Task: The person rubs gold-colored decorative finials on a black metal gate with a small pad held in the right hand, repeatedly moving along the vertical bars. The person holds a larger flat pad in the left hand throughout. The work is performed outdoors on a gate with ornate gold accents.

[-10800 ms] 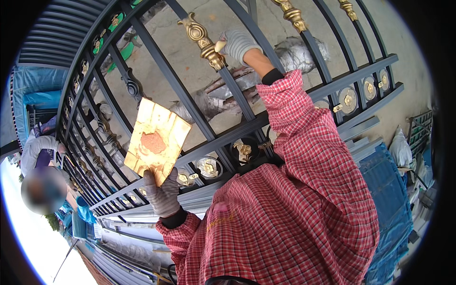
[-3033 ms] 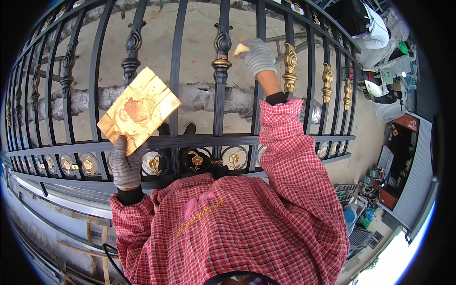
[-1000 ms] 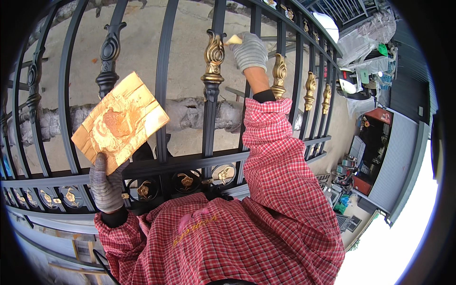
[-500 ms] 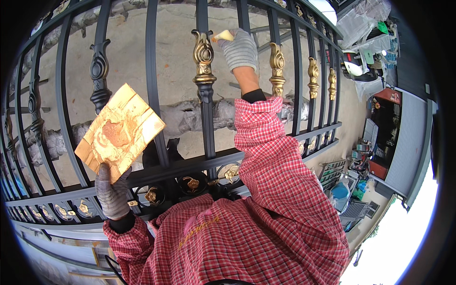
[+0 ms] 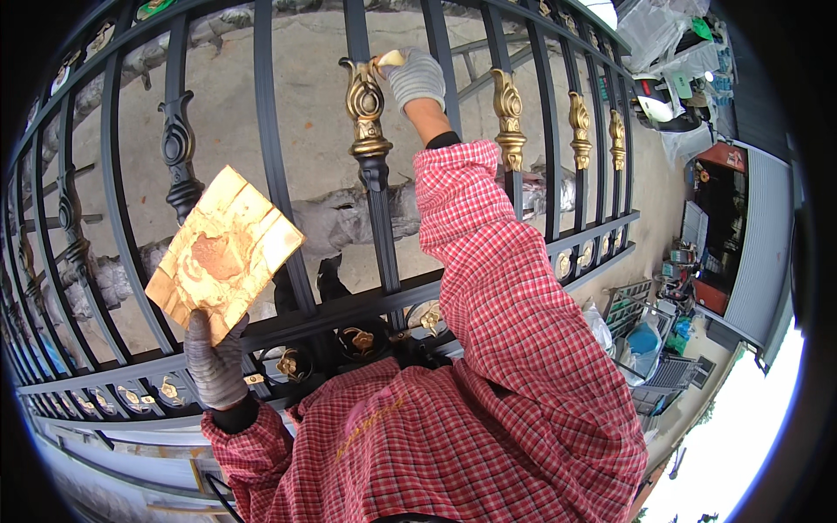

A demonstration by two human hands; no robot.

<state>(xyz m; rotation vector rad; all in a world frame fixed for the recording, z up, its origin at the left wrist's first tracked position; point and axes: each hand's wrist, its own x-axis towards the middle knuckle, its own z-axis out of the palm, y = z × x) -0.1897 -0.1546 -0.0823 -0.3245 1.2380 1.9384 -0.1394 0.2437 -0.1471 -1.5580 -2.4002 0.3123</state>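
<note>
In my gloved left hand (image 5: 217, 360) is a flat board (image 5: 214, 296) smeared with gold paint, a brownish patch of paint at its middle. I grip it by the lower edge. My gloved right hand (image 5: 415, 80) pinches a small pale yellow sponge (image 5: 391, 58) against the upper side of a cast ornament (image 5: 366, 103) on a dark metal railing (image 5: 268, 105). This ornament is gold on its upper part and black below. The ornament to its left (image 5: 179, 139) is black; the one to its right (image 5: 509, 113) is gold.
Gold flower rosettes (image 5: 361, 340) line the lower band of the railing. Behind the bars lies a concrete floor (image 5: 323, 161) with a grey plastic-wrapped bundle (image 5: 349, 220). At the right stand a blue tub (image 5: 643, 338), metal racks and plastic-covered items (image 5: 661, 44).
My right hand has moved slightly left, bringing the sponge onto the ornament's upper edge. The board in my left hand has shifted a little right and down. The whole view has turned slightly.
</note>
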